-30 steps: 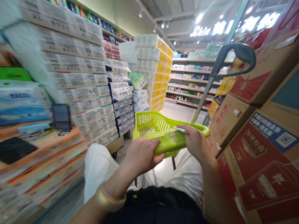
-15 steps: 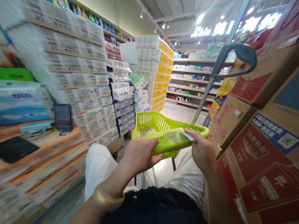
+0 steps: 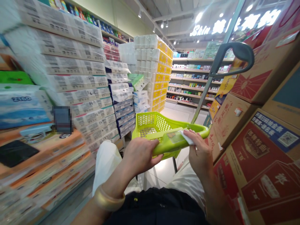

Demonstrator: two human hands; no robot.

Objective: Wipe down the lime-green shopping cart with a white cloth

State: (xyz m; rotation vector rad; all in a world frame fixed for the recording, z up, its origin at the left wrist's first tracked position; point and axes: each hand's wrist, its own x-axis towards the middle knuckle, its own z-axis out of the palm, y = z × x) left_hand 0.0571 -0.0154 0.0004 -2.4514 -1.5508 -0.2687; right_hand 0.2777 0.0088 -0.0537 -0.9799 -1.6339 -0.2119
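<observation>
The rim of a lime-green plastic shopping basket point(image 3: 150, 125) is gripped above the lap by the left hand point(image 3: 140, 154), while a white wipe point(image 3: 187, 137) is pinched against it by the right hand point(image 3: 199, 153). "2160" is printed on a tissue pack point(image 3: 22, 106); "Skin" is lit on a store sign point(image 3: 199, 31).

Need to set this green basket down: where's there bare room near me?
The tiled floor ahead is the open patch, bordered by the stacked tissue packs on the left, the cardboard cartons on the right and the shelves beyond. A narrower strip of floor shows just below the lime basket. Both sides beside you are crowded.
</observation>
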